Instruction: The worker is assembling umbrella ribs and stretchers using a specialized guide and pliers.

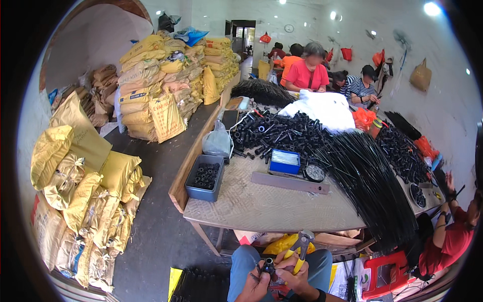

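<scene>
Above my lap, my left hand (255,287) is closed around a black tubular plastic part (269,265), its round end facing up. My right hand (298,280) grips end-cutting pliers (304,242) with yellow handles, metal jaws pointing up. The fingers of both hands are close together beside the black part. Small dark pieces stick out by my left fingers, too small to name. Ahead on the table (271,209) lies a heap of similar black tubular parts (266,132).
A metal bar (289,182), a blue box of thin pale sticks (285,161), a dish of small clear pieces (315,172) and a grey-blue bin (205,178) stand on the table. Long black rods (372,186) overhang its right edge. Stacked sacks (95,201) stand left; a person (445,241) sits right.
</scene>
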The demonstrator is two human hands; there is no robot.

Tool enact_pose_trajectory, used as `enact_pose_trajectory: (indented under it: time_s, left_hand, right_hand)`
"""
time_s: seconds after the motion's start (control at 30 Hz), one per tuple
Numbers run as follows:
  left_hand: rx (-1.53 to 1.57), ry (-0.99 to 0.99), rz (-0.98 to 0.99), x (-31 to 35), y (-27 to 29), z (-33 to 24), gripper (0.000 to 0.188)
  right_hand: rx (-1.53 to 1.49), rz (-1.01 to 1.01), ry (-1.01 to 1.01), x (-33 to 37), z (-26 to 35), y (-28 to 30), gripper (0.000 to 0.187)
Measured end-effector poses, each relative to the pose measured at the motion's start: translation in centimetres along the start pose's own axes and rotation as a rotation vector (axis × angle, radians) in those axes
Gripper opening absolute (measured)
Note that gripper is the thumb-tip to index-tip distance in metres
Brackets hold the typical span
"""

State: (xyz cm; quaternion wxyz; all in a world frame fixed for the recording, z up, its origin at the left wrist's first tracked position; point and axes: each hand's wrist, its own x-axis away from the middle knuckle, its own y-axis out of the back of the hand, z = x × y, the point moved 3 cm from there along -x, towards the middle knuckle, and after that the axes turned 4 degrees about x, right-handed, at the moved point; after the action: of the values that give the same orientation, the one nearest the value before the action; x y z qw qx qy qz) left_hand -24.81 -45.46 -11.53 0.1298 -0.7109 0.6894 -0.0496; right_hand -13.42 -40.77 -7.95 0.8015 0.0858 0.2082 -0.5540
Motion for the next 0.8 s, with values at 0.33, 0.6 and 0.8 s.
enact_pose_trajectory:
  time_s: [0.33,0.6,0.8]
  left_hand:
    - [-0.008,-0.136,0.005,0.0,2.5,0.9,0.029]
    - [-0.052,0.199,-0.252,1.6,4.1,1.8,0.033]
    - [-0.046,0.124,-0.266,2.1,4.8,1.5,0.032]
  right_hand:
    - [0.043,0.069,-0.114,-1.1,-0.8,-1.7,0.010]
    - [0.081,0.205,-0.203,-1.2,-1.9,-3.2,0.011]
    - [0.153,0.158,-0.148,-0.4,-2.8,-4.1,0.012]
